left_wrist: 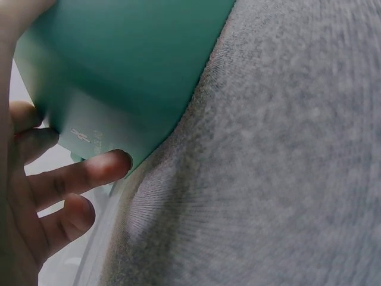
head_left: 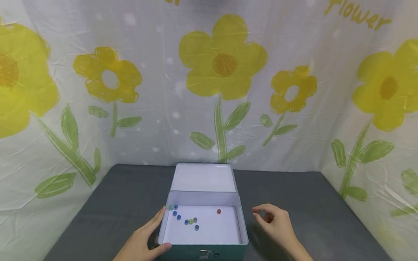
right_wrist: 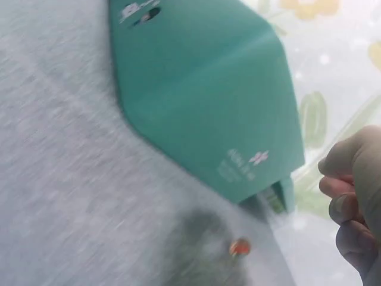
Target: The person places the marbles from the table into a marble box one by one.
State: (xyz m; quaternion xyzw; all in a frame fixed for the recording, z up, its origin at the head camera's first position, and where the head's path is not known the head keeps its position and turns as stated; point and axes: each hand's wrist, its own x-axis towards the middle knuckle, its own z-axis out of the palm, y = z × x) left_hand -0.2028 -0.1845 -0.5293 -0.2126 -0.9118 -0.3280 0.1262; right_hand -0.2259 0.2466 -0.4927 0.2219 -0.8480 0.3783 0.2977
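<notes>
A teal tin box [head_left: 209, 252] stands on the dark cloth with its hinged lid [head_left: 202, 178] tipped back. On its white floor lie several glass marbles: mostly blue ones [head_left: 196, 227] in the left half, a yellow-green one [head_left: 191, 221] among them, and a red one [head_left: 218, 211] toward the right. My left hand [head_left: 138, 244] holds the box's front left corner, thumb at the front rim, fingers along the left side. Just right of the box, my right hand [head_left: 276, 225] hovers with bent fingers and nothing visible in them. An orange-red marble [right_wrist: 240, 247] shows outside the box in the right wrist view.
Dark grey cloth [head_left: 304, 196] covers the table around the box. Behind and at both sides hangs a white curtain [head_left: 158, 109] printed with yellow flowers. A metal clasp [head_left: 204, 254] is on the box's front wall.
</notes>
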